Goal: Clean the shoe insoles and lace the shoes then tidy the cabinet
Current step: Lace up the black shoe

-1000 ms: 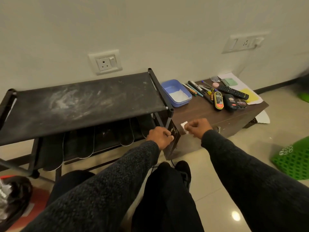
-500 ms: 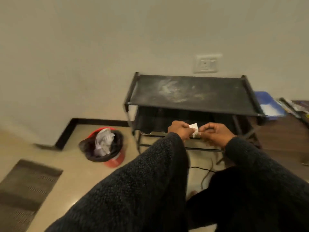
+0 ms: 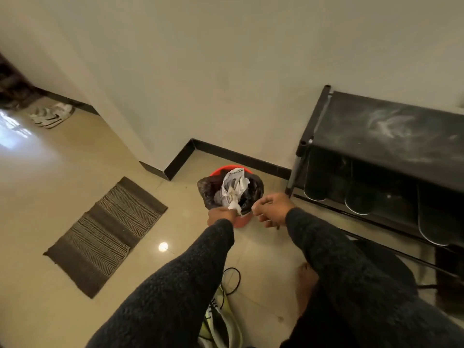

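From the head view, both hands reach out over a red bin (image 3: 240, 221) lined with a black bag (image 3: 208, 190) and stuffed with crumpled paper (image 3: 232, 187). The left hand (image 3: 221, 217) curls its fingers around a small white tissue (image 3: 236, 209) at the bin's near rim. The right hand (image 3: 272, 209) hangs just right of it, fingers loosely curled; whether they pinch anything I cannot tell. To the right stands the black shoe rack (image 3: 376, 136), its top dusty, dark insoles (image 3: 360, 199) hanging below. A yellow-green shoe (image 3: 221, 325) lies near between the sleeves; a striped mat (image 3: 105, 234) lies left, and white sneakers (image 3: 51, 115) sit far left.
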{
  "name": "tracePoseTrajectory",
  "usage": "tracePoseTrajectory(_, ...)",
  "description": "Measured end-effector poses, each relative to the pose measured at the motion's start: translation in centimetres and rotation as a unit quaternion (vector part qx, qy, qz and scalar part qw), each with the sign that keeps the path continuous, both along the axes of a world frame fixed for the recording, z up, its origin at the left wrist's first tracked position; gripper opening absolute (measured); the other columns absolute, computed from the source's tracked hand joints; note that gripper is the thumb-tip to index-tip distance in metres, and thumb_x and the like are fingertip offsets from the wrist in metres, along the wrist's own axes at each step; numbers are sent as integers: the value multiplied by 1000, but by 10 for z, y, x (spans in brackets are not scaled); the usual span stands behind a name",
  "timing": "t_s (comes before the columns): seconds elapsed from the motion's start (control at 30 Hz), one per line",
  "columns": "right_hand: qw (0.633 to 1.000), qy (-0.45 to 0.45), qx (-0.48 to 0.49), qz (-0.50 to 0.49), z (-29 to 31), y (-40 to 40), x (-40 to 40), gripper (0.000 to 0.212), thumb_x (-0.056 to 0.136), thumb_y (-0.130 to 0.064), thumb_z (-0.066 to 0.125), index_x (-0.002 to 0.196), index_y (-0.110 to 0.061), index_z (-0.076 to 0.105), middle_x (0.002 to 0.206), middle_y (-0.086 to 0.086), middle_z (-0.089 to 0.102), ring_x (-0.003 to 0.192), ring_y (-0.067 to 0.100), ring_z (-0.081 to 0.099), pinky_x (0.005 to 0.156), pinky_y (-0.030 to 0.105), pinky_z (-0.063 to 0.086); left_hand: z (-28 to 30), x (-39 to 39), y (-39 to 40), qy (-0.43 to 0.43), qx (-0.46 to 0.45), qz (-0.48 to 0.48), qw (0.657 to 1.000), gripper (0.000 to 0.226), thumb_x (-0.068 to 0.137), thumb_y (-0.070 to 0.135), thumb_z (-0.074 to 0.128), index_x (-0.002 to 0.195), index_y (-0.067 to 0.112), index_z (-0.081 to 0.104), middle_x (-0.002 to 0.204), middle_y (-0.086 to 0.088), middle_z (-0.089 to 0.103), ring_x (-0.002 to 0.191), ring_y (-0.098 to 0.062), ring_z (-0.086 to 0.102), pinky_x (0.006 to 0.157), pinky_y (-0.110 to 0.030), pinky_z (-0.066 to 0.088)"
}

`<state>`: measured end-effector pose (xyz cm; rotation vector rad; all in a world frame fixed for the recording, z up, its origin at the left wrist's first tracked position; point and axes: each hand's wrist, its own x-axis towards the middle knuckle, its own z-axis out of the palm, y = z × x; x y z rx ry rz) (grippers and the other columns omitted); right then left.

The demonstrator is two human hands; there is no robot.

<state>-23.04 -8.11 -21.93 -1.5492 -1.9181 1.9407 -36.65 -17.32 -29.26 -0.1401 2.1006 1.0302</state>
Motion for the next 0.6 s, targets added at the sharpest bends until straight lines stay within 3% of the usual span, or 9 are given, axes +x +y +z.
tracePoseTrajectory(0.07, 1000, -2, -6, -21, -18, -1, -11, 9, 91, -20, 73, 98, -16, 72, 94, 5, 74, 87, 18, 70, 74, 33, 62, -4, -15, 10, 10, 14, 30, 999, 20, 78, 24, 80, 97, 19, 80, 96, -8, 77, 91, -29, 72, 89, -41, 61)
tracePoseTrajectory(0.2, 997, 2, 5, -75, -44, 5, -12, 6, 88, -19, 76, 91, -16, 72, 91, 7, 74, 85, 20, 71, 73, 35, 63, -51, -46, 35, 6, 52, 41, 998, 22, 64, 28, 81, 85, 28, 74, 102, -8, 76, 94, -30, 71, 93, -43, 59)
tracePoseTrajectory(0.27, 997, -7, 34, -75, -49, 12, -9, 6, 88, -16, 74, 83, -17, 70, 86, 5, 72, 83, 21, 69, 72, 34, 62, -68, -52, 41, -3, 75, 17, 997, 32, 64, 23, 77, 96, 26, 71, 111, -12, 74, 100, -33, 71, 94, -46, 58)
tracePoseTrajectory(0.33, 995, -21, 72, -70, -52, 19, -5, 16, 88, -13, 73, 75, -20, 68, 79, 3, 69, 78, 19, 66, 78, 38, 62, -54, -41, 39, 1, 72, -34, 997, 34, 72, 19, 73, 106, 24, 67, 114, -13, 73, 100, -32, 72, 94, -45, 59)
tracePoseTrajectory(0.4, 992, -35, 92, -83, -54, 24, -2, 20, 89, -13, 72, 71, -21, 67, 76, 1, 68, 78, 19, 66, 82, 41, 61, -43, -26, 36, -11, 65, -30, 997, 25, 75, 17, 74, 99, 23, 68, 111, -16, 73, 91, -31, 72, 88, -40, 59)
tracePoseTrajectory(0.47, 990, -44, 97, -95, -52, 26, 2, 14, 89, -15, 70, 76, -20, 69, 82, 4, 70, 84, 23, 68, 84, 43, 61, -57, -17, 36, -7, 47, -40, 998, 24, 68, 28, 75, 92, 25, 71, 109, -14, 74, 97, -31, 72, 94, -43, 58)
tracePoseTrajectory(0.53, 989, -43, 106, -91, -47, 26, 5, 7, 89, -16, 70, 83, -17, 71, 87, 5, 70, 87, 23, 69, 85, 45, 61, -29, 9, 34, 31, 36, -118, 992, 25, 67, 41, 74, 87, 27, 73, 106, -8, 75, 101, -29, 71, 93, -44, 59)
tracePoseTrajectory(0.6, 988, -39, 118, -89, -35, 25, 10, 4, 89, -15, 71, 86, -17, 71, 89, 4, 70, 87, 21, 68, 88, 45, 61, 3, 37, 33, 68, 50, -222, 971, 20, 85, 36, 74, 99, 21, 77, 96, -4, 75, 87, -19, 71, 79, -33, 61)
